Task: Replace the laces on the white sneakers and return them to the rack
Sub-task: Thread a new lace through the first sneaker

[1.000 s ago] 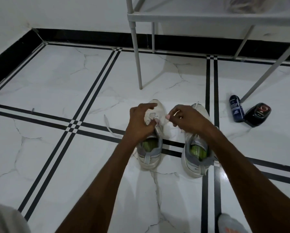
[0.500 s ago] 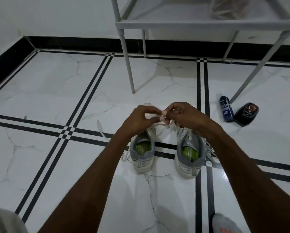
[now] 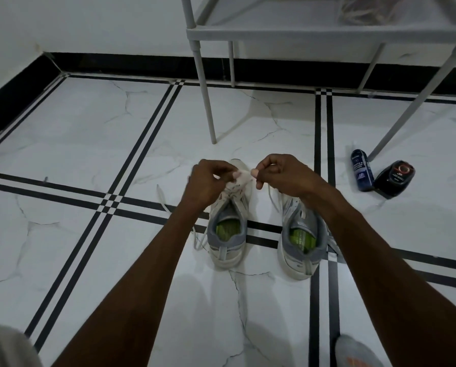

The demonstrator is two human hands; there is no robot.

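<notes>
Sneakers, white, pair: left sneaker (image 3: 228,229) and right sneaker (image 3: 302,242) sitting heels-near at floor centre. Left hand (image 3: 208,181) and right hand (image 3: 285,176) pinching lace (image 3: 244,176) above left toe. Rack (image 3: 314,33) standing at 12 o'clock; bottles (image 3: 377,176) lying at 2 o'clock; bare tile spreading toward 9.

White marble-look floor tiles (image 3: 84,133) with fine grey veins fill the frame, crossed by paired black inlay stripes (image 3: 142,144) that meet in small checkered knots. A glossy black skirting band (image 3: 121,65) runs along the foot of the plain white wall (image 3: 89,22), turning the corner at far left. Light is dim and cool, throwing soft sheen on the tiles and faint shadows toward the near edge
</notes>
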